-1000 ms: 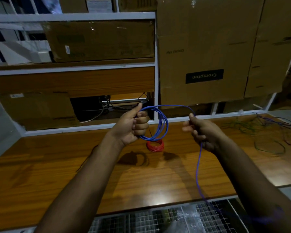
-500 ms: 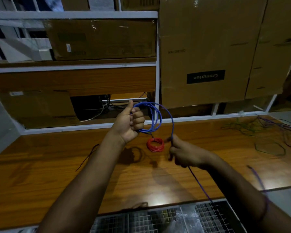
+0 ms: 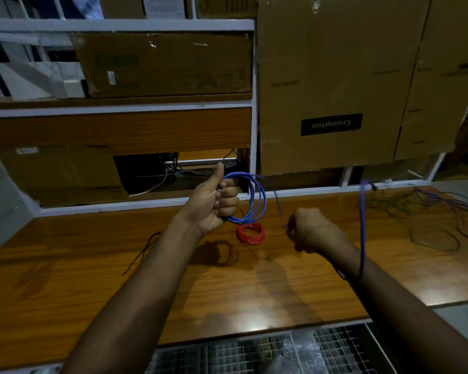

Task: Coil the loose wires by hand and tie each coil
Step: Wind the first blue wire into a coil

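Your left hand grips one blue wire coil, thumb up; your right hand pinches its loose strand; one red coil lies on the table

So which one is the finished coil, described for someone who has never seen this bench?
Start at the long wooden benchtop and look to its middle, just below the blue wire loops in the left hand. There lies a small red wire coil, flat and tightly wound; the other wires on the bench are loose, dark tangles at the right.
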Action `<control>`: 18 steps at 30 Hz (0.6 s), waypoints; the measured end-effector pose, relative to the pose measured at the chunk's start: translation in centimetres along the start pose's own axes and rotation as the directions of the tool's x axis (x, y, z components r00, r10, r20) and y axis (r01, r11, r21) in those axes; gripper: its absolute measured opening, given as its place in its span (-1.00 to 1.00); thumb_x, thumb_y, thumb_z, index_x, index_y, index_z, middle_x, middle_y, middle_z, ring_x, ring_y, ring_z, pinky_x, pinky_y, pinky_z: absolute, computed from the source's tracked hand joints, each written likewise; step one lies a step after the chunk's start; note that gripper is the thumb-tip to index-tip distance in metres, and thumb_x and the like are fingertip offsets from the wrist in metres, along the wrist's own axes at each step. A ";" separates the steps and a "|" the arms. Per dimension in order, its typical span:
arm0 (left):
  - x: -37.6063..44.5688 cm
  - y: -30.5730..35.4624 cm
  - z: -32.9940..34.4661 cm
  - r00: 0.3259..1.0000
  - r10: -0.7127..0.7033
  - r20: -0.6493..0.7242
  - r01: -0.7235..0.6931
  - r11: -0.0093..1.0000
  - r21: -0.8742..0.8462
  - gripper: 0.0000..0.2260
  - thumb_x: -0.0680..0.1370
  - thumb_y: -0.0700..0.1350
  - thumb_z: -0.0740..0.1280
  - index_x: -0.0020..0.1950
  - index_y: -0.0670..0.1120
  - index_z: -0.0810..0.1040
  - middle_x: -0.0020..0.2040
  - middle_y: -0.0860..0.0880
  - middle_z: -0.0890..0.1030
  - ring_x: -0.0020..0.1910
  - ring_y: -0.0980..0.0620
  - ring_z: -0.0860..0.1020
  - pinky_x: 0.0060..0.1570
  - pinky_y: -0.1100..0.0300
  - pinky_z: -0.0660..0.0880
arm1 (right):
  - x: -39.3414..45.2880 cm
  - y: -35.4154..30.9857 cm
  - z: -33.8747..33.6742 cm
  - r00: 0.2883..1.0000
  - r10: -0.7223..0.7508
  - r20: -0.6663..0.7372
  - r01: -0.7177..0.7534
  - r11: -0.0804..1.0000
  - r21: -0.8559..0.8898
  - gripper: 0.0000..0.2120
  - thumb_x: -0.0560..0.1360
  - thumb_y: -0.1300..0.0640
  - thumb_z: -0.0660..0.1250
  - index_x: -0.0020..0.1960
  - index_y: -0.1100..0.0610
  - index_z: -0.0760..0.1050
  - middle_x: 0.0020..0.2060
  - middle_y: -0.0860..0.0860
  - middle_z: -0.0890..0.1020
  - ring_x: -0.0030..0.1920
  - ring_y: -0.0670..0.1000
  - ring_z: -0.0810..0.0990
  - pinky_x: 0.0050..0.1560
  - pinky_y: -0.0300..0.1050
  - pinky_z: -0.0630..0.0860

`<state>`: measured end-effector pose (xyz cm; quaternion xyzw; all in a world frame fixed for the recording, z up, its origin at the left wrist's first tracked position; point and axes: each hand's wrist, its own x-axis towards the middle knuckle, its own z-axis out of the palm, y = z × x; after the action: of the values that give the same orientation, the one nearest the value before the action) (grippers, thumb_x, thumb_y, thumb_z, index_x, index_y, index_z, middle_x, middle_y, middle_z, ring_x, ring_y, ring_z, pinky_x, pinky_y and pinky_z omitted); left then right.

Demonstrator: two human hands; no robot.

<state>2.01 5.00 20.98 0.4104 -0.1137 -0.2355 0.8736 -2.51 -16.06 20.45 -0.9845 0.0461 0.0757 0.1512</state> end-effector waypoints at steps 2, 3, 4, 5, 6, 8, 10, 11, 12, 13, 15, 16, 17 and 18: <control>0.1 0.1 -0.2 1.000 0.007 -0.023 -0.008 0.999 -0.037 -0.61 0.60 0.22 0.12 -0.29 -0.02 0.31 -0.52 0.09 0.24 -0.61 0.20 0.21 -0.63 0.36 0.08 | -1.1 -1.0 0.5 0.977 -0.046 0.208 0.075 0.988 -0.135 -0.82 0.61 0.18 0.28 0.20 0.17 0.52 0.00 0.08 0.64 -0.03 0.00 0.65 -0.04 -0.17 0.61; 0.2 0.0 -0.3 0.999 0.017 -0.045 -0.020 0.998 -0.063 -0.60 0.61 0.22 0.11 -0.29 -0.02 0.30 -0.52 0.09 0.24 -0.61 0.19 0.21 -0.63 0.35 0.09 | -1.6 -1.2 0.7 0.966 -0.106 0.234 0.151 0.972 -0.182 -0.82 0.61 0.19 0.27 0.20 0.17 0.52 0.02 0.07 0.62 0.01 0.02 0.64 0.00 -0.16 0.60; 0.3 0.0 -0.3 0.997 0.027 -0.071 -0.034 0.995 -0.092 -0.59 0.62 0.21 0.10 -0.31 -0.02 0.31 -0.53 0.09 0.24 -0.62 0.19 0.21 -0.64 0.35 0.09 | -2.3 -1.5 0.8 0.957 -0.178 0.228 0.227 0.951 -0.211 -0.84 0.62 0.19 0.27 0.17 0.15 0.51 0.00 0.05 0.60 0.00 0.02 0.62 0.01 -0.14 0.57; 0.4 -0.1 -0.4 0.995 0.034 -0.097 -0.045 0.992 -0.119 -0.57 0.63 0.21 0.09 -0.32 -0.03 0.32 -0.54 0.09 0.24 -0.62 0.19 0.21 -0.65 0.34 0.10 | -2.9 -1.5 0.9 0.943 -0.267 0.198 0.312 0.918 -0.247 -0.88 0.61 0.20 0.26 0.13 0.10 0.51 -0.07 0.01 0.56 -0.04 0.02 0.59 -0.02 -0.13 0.55; 0.6 -0.2 -0.4 0.992 0.037 -0.119 -0.054 0.989 -0.139 -0.56 0.64 0.21 0.08 -0.33 -0.03 0.33 -0.54 0.09 0.24 -0.63 0.18 0.21 -0.65 0.34 0.10 | -3.2 -1.3 1.1 0.919 -0.363 0.153 0.391 0.885 -0.253 -0.89 0.60 0.22 0.26 0.08 0.06 0.49 -0.16 -0.03 0.51 -0.10 0.01 0.55 -0.06 -0.12 0.54; 0.8 -0.6 -0.1 0.987 0.045 -0.155 -0.068 0.987 -0.145 -0.56 0.65 0.21 0.08 -0.33 -0.03 0.33 -0.54 0.09 0.23 -0.62 0.18 0.20 -0.64 0.33 0.11 | -3.4 -1.4 1.5 0.882 -0.450 0.143 0.472 0.830 -0.297 -0.82 0.57 0.28 0.26 0.10 0.05 0.43 -0.27 -0.07 0.40 -0.17 -0.01 0.50 -0.11 -0.10 0.53; 1.0 -0.9 0.1 0.978 0.070 -0.197 -0.093 0.990 -0.107 -0.57 0.65 0.20 0.08 -0.31 -0.03 0.32 -0.53 0.08 0.24 -0.61 0.17 0.20 -0.64 0.33 0.12 | -2.8 -2.0 1.9 0.848 -0.510 0.144 0.526 0.780 -0.338 -0.76 0.55 0.27 0.28 0.19 0.08 0.43 -0.24 -0.03 0.40 -0.14 0.01 0.50 -0.06 -0.08 0.51; 1.0 -0.9 0.1 0.974 0.088 -0.209 -0.105 0.992 -0.073 -0.57 0.65 0.20 0.09 -0.30 -0.03 0.32 -0.52 0.08 0.24 -0.60 0.17 0.20 -0.64 0.33 0.13 | -2.6 -2.2 2.1 0.813 -0.561 0.154 0.578 0.749 -0.325 -0.75 0.53 0.22 0.29 0.20 0.09 0.45 -0.16 0.04 0.47 -0.06 0.09 0.54 0.00 -0.01 0.53; 1.0 -1.0 0.2 0.972 0.104 -0.212 -0.114 0.993 -0.036 -0.58 0.65 0.20 0.09 -0.30 -0.04 0.33 -0.52 0.08 0.25 -0.59 0.17 0.21 -0.63 0.33 0.14 | -2.0 -2.4 2.3 0.776 -0.623 0.099 0.618 0.720 -0.317 -0.73 0.53 0.19 0.29 0.23 0.12 0.47 -0.02 0.11 0.51 0.02 0.17 0.57 0.03 0.04 0.53; 1.0 -1.2 0.3 0.971 0.114 -0.211 -0.117 0.993 -0.003 -0.58 0.65 0.19 0.10 -0.29 -0.04 0.33 -0.50 0.07 0.25 -0.58 0.16 0.22 -0.61 0.32 0.15 | -2.2 -3.0 1.8 0.771 -0.627 0.109 0.612 0.682 -0.401 -0.73 0.55 0.19 0.28 0.25 0.12 0.49 0.09 0.12 0.50 0.06 0.18 0.57 0.01 0.01 0.53; 0.8 -1.4 0.5 0.969 0.127 -0.212 -0.117 0.991 0.057 -0.59 0.65 0.19 0.10 -0.28 -0.05 0.34 -0.47 0.05 0.28 -0.54 0.14 0.25 -0.56 0.31 0.20 | -2.9 -3.0 0.3 0.694 -0.719 -0.031 0.608 0.609 -0.509 -0.74 0.60 0.20 0.24 0.28 0.10 0.50 0.11 0.07 0.52 -0.04 0.06 0.57 -0.11 -0.10 0.52; 0.8 -1.5 0.7 0.967 0.135 -0.217 -0.117 0.989 0.092 -0.59 0.65 0.18 0.09 -0.27 -0.05 0.34 -0.45 0.04 0.30 -0.52 0.13 0.28 -0.54 0.30 0.24 | -3.4 -2.9 -0.3 0.595 -0.797 -0.101 0.638 0.545 -0.544 -0.74 0.60 0.19 0.26 0.28 0.11 0.50 0.08 0.07 0.55 -0.16 0.00 0.54 -0.21 -0.14 0.48; 0.7 -1.6 0.8 0.964 0.142 -0.223 -0.114 0.984 0.135 -0.59 0.66 0.17 0.08 -0.26 -0.06 0.34 -0.43 0.02 0.32 -0.49 0.11 0.31 -0.51 0.29 0.29 | -4.2 -3.1 -1.3 0.529 -0.839 -0.126 0.645 0.494 -0.584 -0.72 0.57 0.18 0.32 0.27 0.12 0.51 0.03 0.08 0.57 -0.27 -0.03 0.49 -0.31 -0.18 0.41; 0.7 -1.7 1.0 0.961 0.150 -0.234 -0.107 0.977 0.186 -0.59 0.67 0.16 0.07 -0.25 -0.07 0.34 -0.40 0.00 0.35 -0.46 0.09 0.34 -0.47 0.28 0.34 | -3.6 -2.8 -1.1 0.460 -0.875 -0.151 0.641 0.445 -0.625 -0.68 0.51 0.18 0.42 0.25 0.14 0.53 -0.02 0.10 0.60 -0.35 -0.04 0.47 -0.38 -0.21 0.36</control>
<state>1.65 3.09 20.28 0.5018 -0.0507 -0.1148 0.8558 -5.56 -13.51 22.84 -0.8813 -0.4026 -0.2275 -0.0976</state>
